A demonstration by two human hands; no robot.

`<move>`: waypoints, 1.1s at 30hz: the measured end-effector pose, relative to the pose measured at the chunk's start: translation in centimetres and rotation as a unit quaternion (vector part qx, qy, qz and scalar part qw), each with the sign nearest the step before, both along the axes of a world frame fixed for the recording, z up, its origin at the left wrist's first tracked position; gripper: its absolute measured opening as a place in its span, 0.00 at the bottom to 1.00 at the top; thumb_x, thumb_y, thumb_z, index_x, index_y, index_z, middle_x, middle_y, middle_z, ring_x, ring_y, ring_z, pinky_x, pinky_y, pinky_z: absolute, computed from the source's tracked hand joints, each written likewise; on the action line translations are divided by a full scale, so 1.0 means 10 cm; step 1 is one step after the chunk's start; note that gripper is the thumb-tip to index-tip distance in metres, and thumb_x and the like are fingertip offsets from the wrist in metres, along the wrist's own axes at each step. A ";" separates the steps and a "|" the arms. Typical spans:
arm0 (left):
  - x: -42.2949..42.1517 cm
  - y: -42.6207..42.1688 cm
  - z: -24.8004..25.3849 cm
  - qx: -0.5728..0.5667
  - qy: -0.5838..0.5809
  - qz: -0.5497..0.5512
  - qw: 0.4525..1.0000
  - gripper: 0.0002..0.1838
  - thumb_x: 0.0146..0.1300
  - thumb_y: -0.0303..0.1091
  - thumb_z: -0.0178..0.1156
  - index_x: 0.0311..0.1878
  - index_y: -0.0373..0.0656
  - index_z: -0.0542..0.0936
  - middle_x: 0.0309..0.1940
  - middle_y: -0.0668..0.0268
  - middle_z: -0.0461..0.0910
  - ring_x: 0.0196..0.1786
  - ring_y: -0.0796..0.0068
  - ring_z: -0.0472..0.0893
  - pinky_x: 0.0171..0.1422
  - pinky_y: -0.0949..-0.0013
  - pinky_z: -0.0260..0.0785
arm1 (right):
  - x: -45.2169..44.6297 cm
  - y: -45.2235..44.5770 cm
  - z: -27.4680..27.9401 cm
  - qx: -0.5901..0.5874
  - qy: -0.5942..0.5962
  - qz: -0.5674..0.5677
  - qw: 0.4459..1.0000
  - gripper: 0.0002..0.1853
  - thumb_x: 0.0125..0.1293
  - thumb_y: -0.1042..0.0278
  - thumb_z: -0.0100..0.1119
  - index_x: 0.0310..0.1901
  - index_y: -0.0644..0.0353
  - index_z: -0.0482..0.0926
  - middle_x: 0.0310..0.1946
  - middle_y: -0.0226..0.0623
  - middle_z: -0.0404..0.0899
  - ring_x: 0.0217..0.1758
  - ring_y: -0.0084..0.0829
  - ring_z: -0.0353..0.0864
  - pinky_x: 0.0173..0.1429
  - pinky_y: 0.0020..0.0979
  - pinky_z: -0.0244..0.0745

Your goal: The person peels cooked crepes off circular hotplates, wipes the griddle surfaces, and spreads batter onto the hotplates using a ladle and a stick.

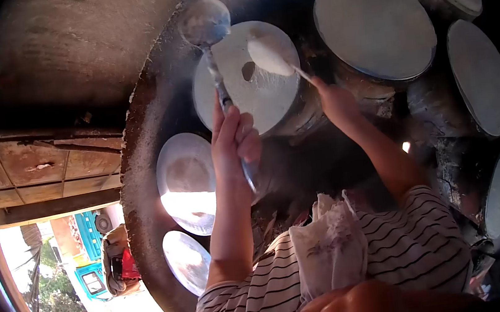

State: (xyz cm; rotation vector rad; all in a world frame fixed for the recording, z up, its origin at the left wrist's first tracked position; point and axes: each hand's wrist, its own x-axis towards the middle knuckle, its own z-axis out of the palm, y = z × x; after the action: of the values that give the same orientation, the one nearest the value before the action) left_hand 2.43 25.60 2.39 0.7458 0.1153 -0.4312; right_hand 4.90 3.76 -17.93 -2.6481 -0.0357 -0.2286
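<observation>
My left hand [236, 136] is closed round the handle of a metal ladle [206, 21], whose bowl is raised over the left rim of a round pale disc [226, 112]. This disc has a whitish coating and a dark spot near its middle. In my right hand [339, 106] I grip the thin handle of a white paddle-like tool [269, 57]. Its broad white end lies over the disc, beside the dark spot; I cannot tell whether it touches the surface.
More pale round discs, one large [374, 27], stand to the right on drum-like bases. Two shiny metal discs [185, 173] [188, 261] are at the left. A curved dark rim [141, 188] borders the area. Outside at lower left is a blue vehicle [94, 281].
</observation>
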 end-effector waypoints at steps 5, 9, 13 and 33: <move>0.27 0.42 -0.26 -0.310 0.252 -0.074 0.914 0.15 0.73 0.40 0.45 0.31 0.43 0.68 0.15 0.74 0.59 0.14 0.84 0.61 0.18 0.78 0.58 | 0.25 -0.44 0.13 0.045 -0.027 0.030 0.998 0.18 0.68 0.66 0.46 0.60 0.50 0.72 0.24 0.47 0.77 0.27 0.47 0.78 0.31 0.47 0.72; 0.44 0.37 -0.31 -0.287 0.257 -0.065 0.921 0.19 0.72 0.42 0.46 0.24 0.46 0.63 0.13 0.74 0.59 0.14 0.82 0.62 0.21 0.77 0.61 | 0.15 -0.08 0.85 0.010 0.096 0.103 0.990 0.17 0.69 0.66 0.46 0.57 0.52 0.74 0.28 0.47 0.79 0.31 0.47 0.79 0.36 0.47 0.73; 0.61 0.34 -0.51 -0.242 0.216 -0.056 0.944 0.18 0.72 0.41 0.47 0.25 0.46 0.63 0.14 0.74 0.60 0.15 0.83 0.62 0.20 0.76 0.61 | -0.03 -0.29 0.37 0.117 0.012 0.041 0.992 0.17 0.68 0.67 0.49 0.57 0.52 0.74 0.30 0.48 0.80 0.32 0.47 0.79 0.37 0.45 0.74; -0.69 0.91 0.01 -0.601 0.022 0.047 0.798 0.14 0.68 0.33 0.50 0.25 0.44 0.64 0.12 0.75 0.60 0.11 0.86 0.59 0.15 0.81 0.58 | -0.24 0.77 0.10 0.176 0.048 0.174 0.968 0.20 0.60 0.62 0.61 0.54 0.51 0.78 0.49 0.40 0.80 0.52 0.41 0.78 0.56 0.35 0.73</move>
State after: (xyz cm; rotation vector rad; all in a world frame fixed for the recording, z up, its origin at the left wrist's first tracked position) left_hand -4.45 34.73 2.51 -0.5371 -0.0889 -0.3360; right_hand 2.50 11.51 -16.95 -2.2484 -0.3885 0.0131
